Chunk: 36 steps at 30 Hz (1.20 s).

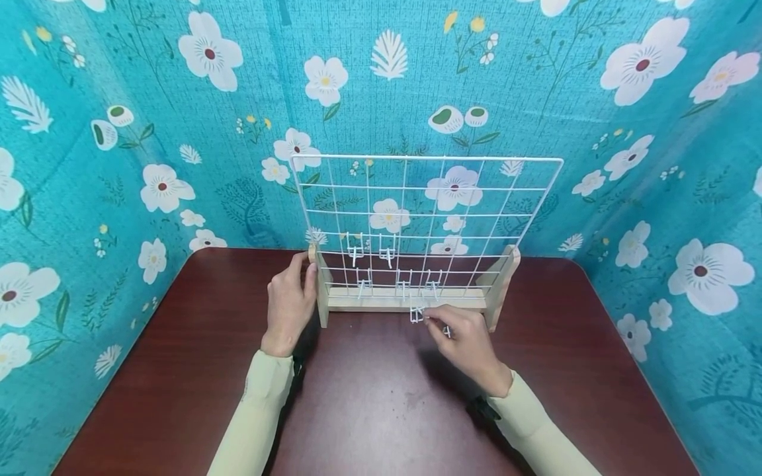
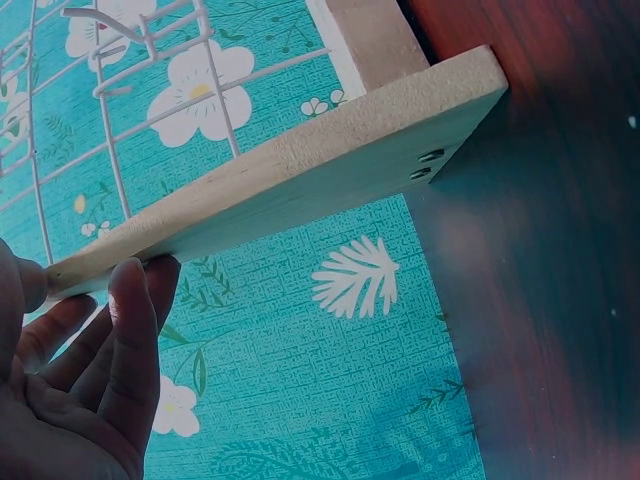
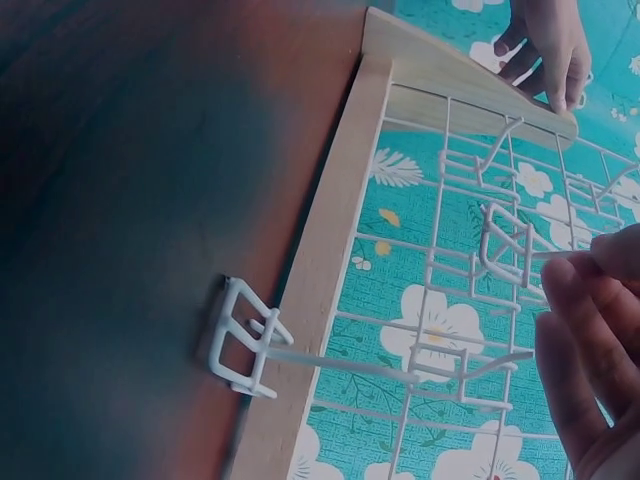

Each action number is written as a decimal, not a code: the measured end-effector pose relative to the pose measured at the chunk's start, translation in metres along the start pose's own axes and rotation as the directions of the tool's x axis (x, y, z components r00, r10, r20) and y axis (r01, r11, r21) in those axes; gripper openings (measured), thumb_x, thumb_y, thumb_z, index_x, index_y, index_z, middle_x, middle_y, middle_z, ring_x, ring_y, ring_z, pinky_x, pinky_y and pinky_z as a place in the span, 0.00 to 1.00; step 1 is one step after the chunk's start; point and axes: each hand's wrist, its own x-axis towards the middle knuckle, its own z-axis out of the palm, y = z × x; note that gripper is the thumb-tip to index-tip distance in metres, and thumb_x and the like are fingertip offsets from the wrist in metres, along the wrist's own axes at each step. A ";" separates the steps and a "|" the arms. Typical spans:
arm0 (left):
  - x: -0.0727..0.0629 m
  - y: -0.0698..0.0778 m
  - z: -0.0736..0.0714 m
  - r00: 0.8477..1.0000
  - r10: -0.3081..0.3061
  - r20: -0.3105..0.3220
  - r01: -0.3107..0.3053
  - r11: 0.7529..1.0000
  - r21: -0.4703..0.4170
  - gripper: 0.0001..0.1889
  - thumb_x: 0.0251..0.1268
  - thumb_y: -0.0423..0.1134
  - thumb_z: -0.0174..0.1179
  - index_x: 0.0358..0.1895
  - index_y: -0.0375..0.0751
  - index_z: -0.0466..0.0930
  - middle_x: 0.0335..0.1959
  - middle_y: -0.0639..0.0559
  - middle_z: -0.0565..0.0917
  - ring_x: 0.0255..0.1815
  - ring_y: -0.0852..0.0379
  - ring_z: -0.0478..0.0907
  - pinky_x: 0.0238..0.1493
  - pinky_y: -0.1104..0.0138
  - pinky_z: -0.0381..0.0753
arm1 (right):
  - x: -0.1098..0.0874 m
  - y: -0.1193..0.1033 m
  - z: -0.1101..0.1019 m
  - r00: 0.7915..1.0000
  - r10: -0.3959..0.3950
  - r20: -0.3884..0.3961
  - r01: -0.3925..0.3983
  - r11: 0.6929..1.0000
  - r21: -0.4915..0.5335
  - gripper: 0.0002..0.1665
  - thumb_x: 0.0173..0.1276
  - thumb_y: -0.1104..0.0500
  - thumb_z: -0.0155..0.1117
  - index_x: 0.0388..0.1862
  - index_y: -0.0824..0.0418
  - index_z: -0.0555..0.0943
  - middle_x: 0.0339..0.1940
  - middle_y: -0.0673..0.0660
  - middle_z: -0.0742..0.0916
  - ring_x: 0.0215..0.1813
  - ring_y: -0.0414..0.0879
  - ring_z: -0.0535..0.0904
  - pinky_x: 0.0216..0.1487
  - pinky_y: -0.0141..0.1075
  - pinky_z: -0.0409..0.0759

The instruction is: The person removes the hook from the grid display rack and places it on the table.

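1. Held hook (image 1: 417,314): one white wire hook, in front of the lower part of the wire grid, near the crossbar.
2. Right hand (image 1: 467,340): grips the held hook, pinching its stem between thumb and fingers.
3. Loose hook (image 3: 263,350): one, on the table in front of the crossbar, below the right hand.
4. Mounted hooks (image 1: 387,253): five on the wire grid, two in an upper row and three in a lower row. Total hooks in view: seven.
5. Wire grid (image 1: 427,158): one white panel, upright between two wooden side boards.
6. Left side board (image 1: 323,297) and right side board (image 1: 503,284): joined at the bottom by one wooden crossbar (image 1: 345,305). Two screws (image 2: 431,155) show on the left side board.
7. Left hand (image 1: 292,297): grips the top end of the left side board.
8. Surroundings: one dark red-brown table (image 1: 387,396); blue floral cloth (image 1: 357,39) behind and at both sides.
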 end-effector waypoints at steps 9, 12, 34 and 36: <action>0.001 0.000 0.001 1.000 0.011 -0.002 -0.011 1.000 -0.003 0.16 0.83 0.46 0.53 0.60 0.42 0.82 0.40 0.41 0.91 0.35 0.42 0.89 0.37 0.47 0.85 | -0.003 0.000 0.005 1.000 0.008 0.013 -0.008 1.000 -0.014 0.10 0.57 0.70 0.76 0.37 0.60 0.90 0.34 0.52 0.93 0.35 0.42 0.89 0.36 0.37 0.85; 0.001 0.000 0.000 1.000 0.009 -0.004 -0.009 1.000 -0.002 0.15 0.83 0.46 0.53 0.60 0.42 0.82 0.40 0.42 0.91 0.35 0.42 0.89 0.37 0.47 0.85 | -0.005 0.002 0.006 1.000 0.006 0.015 -0.006 1.000 -0.013 0.10 0.56 0.71 0.75 0.37 0.60 0.90 0.35 0.52 0.93 0.36 0.44 0.91 0.38 0.39 0.86; 0.000 0.000 -0.001 1.000 0.004 -0.004 -0.004 1.000 0.001 0.17 0.83 0.48 0.53 0.60 0.43 0.82 0.37 0.41 0.91 0.36 0.40 0.89 0.37 0.46 0.84 | -0.013 0.000 0.020 0.986 0.063 0.153 -0.070 0.997 0.042 0.09 0.56 0.70 0.74 0.35 0.61 0.90 0.31 0.51 0.93 0.29 0.36 0.86 0.33 0.27 0.83; 0.000 0.000 -0.001 1.000 0.006 -0.007 -0.006 1.000 0.001 0.17 0.83 0.48 0.53 0.60 0.43 0.82 0.37 0.41 0.91 0.35 0.40 0.89 0.36 0.46 0.83 | -0.013 0.000 0.021 0.983 0.075 0.170 -0.082 0.996 0.032 0.09 0.55 0.70 0.74 0.35 0.61 0.90 0.32 0.51 0.93 0.29 0.36 0.86 0.33 0.27 0.83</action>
